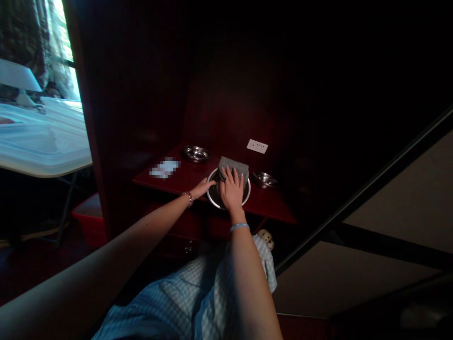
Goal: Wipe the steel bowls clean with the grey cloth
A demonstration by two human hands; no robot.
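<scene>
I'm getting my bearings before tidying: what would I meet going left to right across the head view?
Lamp, red container, pixelated pale patch, left metal dish, large metal bowl, right metal dish.

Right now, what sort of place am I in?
Probably a room in a home: a patterned curtain hangs at the left, with a dark red shelf and a white socket plate ahead.

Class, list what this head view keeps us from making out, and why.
In the head view:
Gray cloth: partly covered by the right hand.
Left hand: some fingers hidden, apparently behind the large bowl.
Pale item: identity lost to pixelated blur.
Lamp: shade cut off by the left edge.
</scene>
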